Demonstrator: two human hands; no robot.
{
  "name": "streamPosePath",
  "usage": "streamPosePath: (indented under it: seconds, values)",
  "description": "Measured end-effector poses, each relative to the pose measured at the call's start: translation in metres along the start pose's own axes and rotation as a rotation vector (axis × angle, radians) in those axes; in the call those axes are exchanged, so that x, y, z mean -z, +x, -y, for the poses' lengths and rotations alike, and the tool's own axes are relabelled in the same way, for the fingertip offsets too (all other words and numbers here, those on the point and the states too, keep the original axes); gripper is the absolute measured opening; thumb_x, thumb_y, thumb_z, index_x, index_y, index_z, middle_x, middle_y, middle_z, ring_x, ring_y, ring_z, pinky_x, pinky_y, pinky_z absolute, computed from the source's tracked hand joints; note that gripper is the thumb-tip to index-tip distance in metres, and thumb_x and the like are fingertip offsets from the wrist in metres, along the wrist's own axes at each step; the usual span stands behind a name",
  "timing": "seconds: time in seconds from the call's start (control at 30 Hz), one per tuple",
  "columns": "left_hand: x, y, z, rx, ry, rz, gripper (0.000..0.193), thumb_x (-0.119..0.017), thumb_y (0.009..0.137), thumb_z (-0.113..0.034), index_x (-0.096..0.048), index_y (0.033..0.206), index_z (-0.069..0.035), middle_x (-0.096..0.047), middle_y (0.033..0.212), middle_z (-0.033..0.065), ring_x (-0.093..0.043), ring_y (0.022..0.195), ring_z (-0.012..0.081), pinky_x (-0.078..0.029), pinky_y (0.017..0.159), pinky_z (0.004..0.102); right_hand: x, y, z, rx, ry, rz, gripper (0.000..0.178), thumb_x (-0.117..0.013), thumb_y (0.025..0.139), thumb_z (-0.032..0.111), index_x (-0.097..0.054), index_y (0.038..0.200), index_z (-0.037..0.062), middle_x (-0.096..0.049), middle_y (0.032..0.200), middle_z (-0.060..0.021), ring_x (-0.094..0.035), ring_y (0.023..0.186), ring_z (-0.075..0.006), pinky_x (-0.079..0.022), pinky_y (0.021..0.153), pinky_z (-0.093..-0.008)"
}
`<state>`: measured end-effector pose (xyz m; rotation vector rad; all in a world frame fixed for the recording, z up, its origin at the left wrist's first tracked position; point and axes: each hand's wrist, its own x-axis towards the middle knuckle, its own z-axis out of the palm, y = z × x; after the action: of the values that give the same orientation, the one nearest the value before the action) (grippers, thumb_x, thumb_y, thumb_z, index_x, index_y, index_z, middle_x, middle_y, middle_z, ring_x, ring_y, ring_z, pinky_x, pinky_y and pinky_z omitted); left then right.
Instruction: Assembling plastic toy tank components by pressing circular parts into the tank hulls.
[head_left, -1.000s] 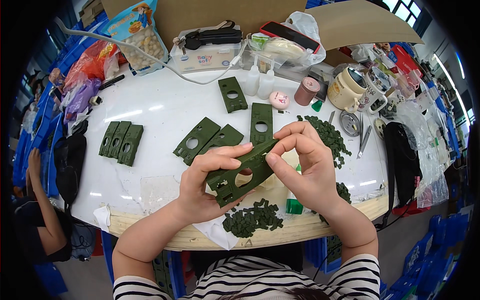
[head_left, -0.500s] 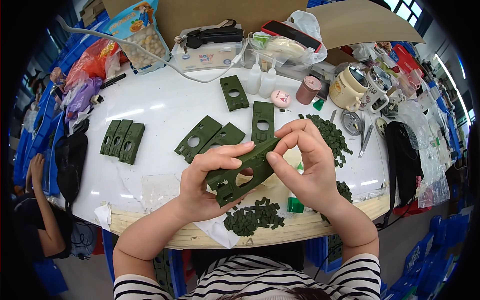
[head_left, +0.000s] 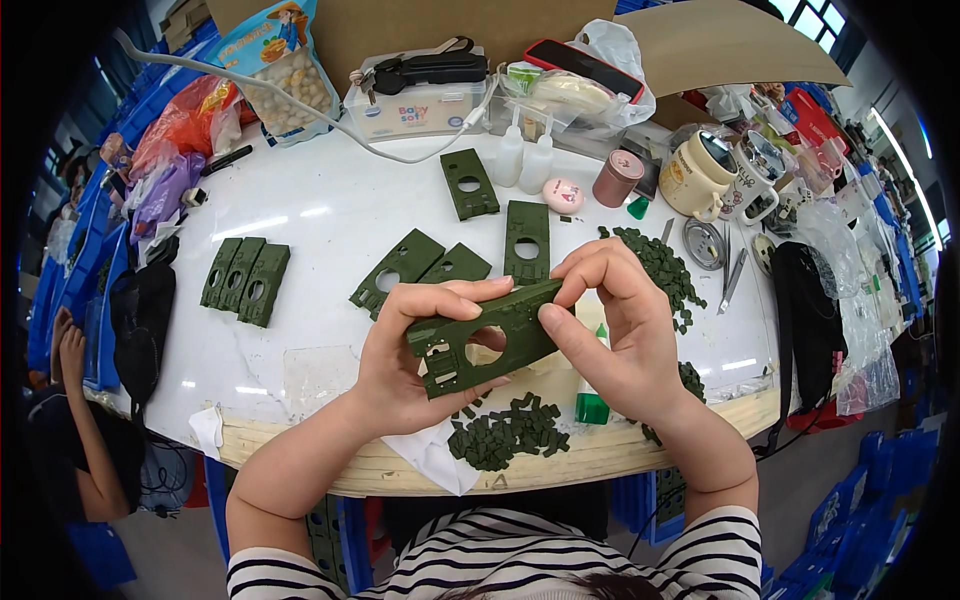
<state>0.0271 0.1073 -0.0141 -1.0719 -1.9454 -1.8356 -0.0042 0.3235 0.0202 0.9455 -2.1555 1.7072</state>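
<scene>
Over the table's near side I hold a dark green plastic model hull plate (head_left: 525,328) with a round hole and small slots at its left end. My left hand (head_left: 395,365) is closed around that left end, thumb and fingers on its long edges. At the upper right corner, my right hand (head_left: 630,350) pinches the plate; whether a tiny part sits between those fingertips is hidden. Below lies a heap of small dark green pieces (head_left: 510,432). A small bottle with a green base (head_left: 592,407) stands partly hidden by my right hand.
Similar plates lie beyond my hands (head_left: 527,225) and three together at left (head_left: 240,280). More small pieces (head_left: 665,275) lie at right, near tweezers (head_left: 735,275). Mugs (head_left: 695,175), white squeeze bottles (head_left: 535,165) and a snack bag (head_left: 285,85) line the back.
The plate has turned more level, its lower left end rising and its face tilting toward me. My left fingers have shifted along its upper edge; my right hand has barely moved.
</scene>
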Motion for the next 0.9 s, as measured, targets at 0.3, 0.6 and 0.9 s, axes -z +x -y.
streamPosePath:
  seconds: [0.3, 0.6, 0.9]
  values:
    - [0.007, 0.001, -0.003, 0.036, 0.006, 0.011, 0.067, -0.081, 0.073, 0.003, -0.035, 0.121, -0.007, -0.046, 0.137, 0.0285, -0.058, 0.115, 0.0229, -0.054, 0.088, 0.0312, 0.002, 0.001, -0.002, 0.031, 0.018, -0.011, 0.016, -0.069, 0.083, 0.006, -0.055, 0.090, 0.0011, -0.056, 0.089, -0.0074, -0.054, 0.084, -0.0179, -0.044, 0.078, -0.0293]
    - [0.020, 0.006, 0.001, 0.075, 0.060, -0.260, 0.066, -0.077, 0.077, 0.001, -0.034, 0.128, -0.005, -0.046, 0.140, 0.0282, -0.061, 0.094, 0.0110, -0.055, 0.084, 0.0280, -0.010, -0.007, 0.017, 0.204, -0.377, 0.522, 0.021, -0.075, 0.071, 0.007, -0.062, 0.087, 0.0046, -0.059, 0.077, -0.0061, -0.058, 0.069, -0.0234, -0.049, 0.060, -0.0335]
    - [0.018, 0.008, 0.000, 0.039, 0.043, -0.236, 0.066, -0.077, 0.076, 0.005, -0.035, 0.127, -0.004, -0.051, 0.136, 0.0262, -0.063, 0.096, 0.0128, -0.055, 0.082, 0.0254, -0.048, -0.036, 0.006, 0.489, -0.659, 0.725, 0.016, -0.061, 0.064, 0.011, -0.063, 0.076, 0.0000, -0.053, 0.076, -0.0050, -0.057, 0.075, -0.0186, -0.050, 0.059, -0.0291]
